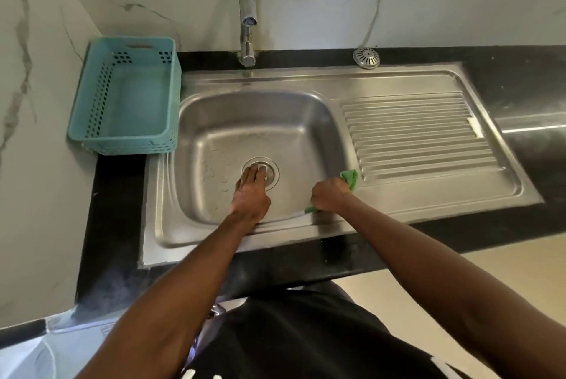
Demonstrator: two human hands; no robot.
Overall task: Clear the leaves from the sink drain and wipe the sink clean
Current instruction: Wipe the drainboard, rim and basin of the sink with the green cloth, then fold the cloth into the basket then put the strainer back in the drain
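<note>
one hand (249, 192) on drain (271, 175)

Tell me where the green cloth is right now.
The green cloth is bunched in the right hand, at the sink basin's front-right rim, beside the ribbed drainboard.

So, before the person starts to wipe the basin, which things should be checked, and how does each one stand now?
1. Green cloth in hand: ok, right hand grips it at the basin edge.
2. Drain clear of leaves: cannot tell, left hand covers it.
3. Left hand out of the basin: not ok, its fingertips rest on the drain.
4. Basin floor dry: not ok, droplets show.
5. Faucet off: ok, no water runs.
6. Drain cover out of the way: ok, on the counter behind the sink.
</note>
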